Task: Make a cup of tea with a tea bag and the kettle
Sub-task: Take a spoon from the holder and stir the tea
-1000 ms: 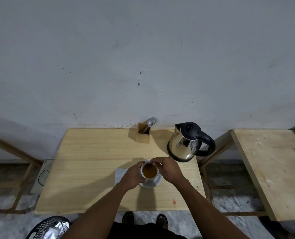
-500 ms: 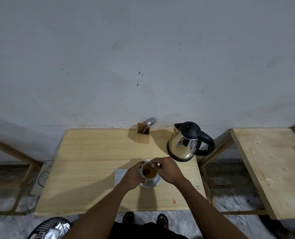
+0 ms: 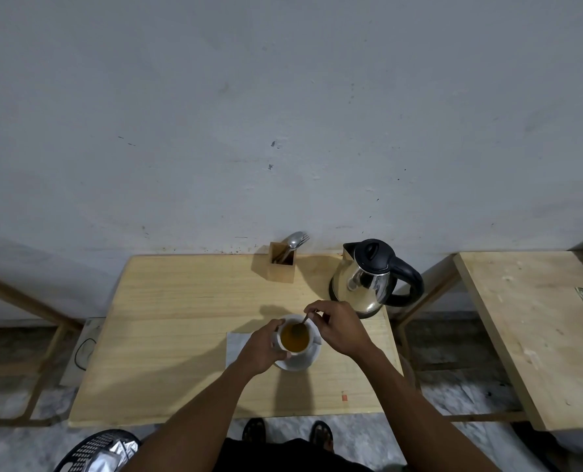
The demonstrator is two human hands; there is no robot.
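Just below the centre of the frame, a small white ceramic cup stood on a white round saucer, on a pale wooden table. The cup was filled nearly to the brim with amber tea. The left hand was wrapped around the cup's left wall, fingers curled against it. The right hand pinched the thin handle of a small metal spoon between thumb and fingertips, its bowl dipped into the tea. A white scrap at the cup's right rim, possibly the tea bag's tag, was too small to tell for sure.

The cup would likely be hot, light but brittle, and smooth enough to slip; its handle was hidden, so a hold low on the wall, or under the saucer's rim, seemed safest. So full, it would probably spill under brisk stirring.

A steel electric kettle with a black lid and handle sat right of centre, near the cup. A folded white napkin lay partly under the left hand.
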